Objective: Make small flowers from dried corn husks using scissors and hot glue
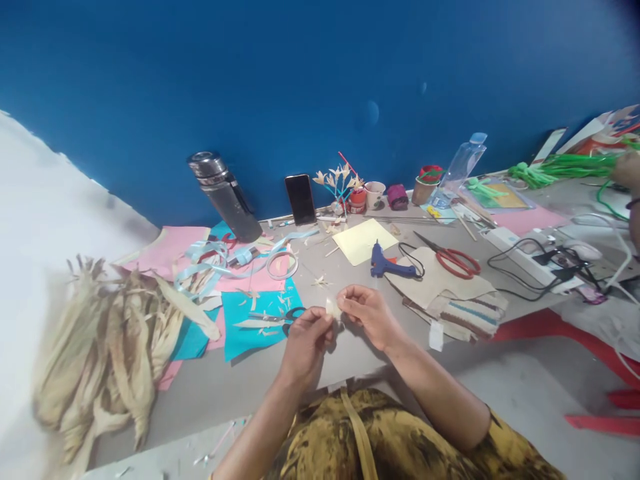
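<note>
Between my two hands is a small pale piece of corn husk (332, 308), held just above the near part of the table. My left hand (311, 328) pinches its left side with thumb and forefinger. On its right side, the fingers of my right hand (364, 311) are closed on the same piece. Black-handled scissors (287, 321) lie on a blue paper sheet (237, 303) beside my left hand, among small husk scraps. A blue glue gun (393, 265) rests on the table beyond my right hand.
Dried corn husks (117, 340) hang over the table's left edge. A dark flask (227, 200), a phone (301, 200) and husk flowers (340, 180) stand along the wall. Red-handled scissors (455, 261), a folded cloth (465, 313) and a power strip (530, 257) lie right. Another person's hand (627, 170) is at far right.
</note>
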`<state>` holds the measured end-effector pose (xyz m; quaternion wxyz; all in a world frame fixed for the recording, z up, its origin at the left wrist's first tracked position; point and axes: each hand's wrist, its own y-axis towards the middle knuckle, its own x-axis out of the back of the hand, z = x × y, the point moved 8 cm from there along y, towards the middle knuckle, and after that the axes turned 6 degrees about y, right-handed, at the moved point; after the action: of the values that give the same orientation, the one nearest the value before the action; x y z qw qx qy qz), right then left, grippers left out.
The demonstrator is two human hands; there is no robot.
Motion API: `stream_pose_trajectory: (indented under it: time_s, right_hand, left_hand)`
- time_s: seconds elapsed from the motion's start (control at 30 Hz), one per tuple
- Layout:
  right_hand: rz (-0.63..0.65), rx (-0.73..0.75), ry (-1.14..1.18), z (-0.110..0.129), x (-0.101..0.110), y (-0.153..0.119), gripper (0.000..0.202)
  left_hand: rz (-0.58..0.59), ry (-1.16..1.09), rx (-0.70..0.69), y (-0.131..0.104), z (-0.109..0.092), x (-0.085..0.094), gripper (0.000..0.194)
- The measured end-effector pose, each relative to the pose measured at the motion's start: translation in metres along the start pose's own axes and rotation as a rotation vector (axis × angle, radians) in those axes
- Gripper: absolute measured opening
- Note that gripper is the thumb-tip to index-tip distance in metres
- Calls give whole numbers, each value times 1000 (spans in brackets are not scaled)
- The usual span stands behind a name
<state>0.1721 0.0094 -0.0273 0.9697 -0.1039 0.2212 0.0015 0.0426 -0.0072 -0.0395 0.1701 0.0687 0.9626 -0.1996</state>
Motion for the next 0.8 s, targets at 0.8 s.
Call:
stream_pose_trajectory:
  time_s: [0.8]
  right_hand:
    - [-240, 214, -1825, 87, 98, 37, 29]
  left_hand:
    - [-100, -87, -95, 8, -32, 41, 24]
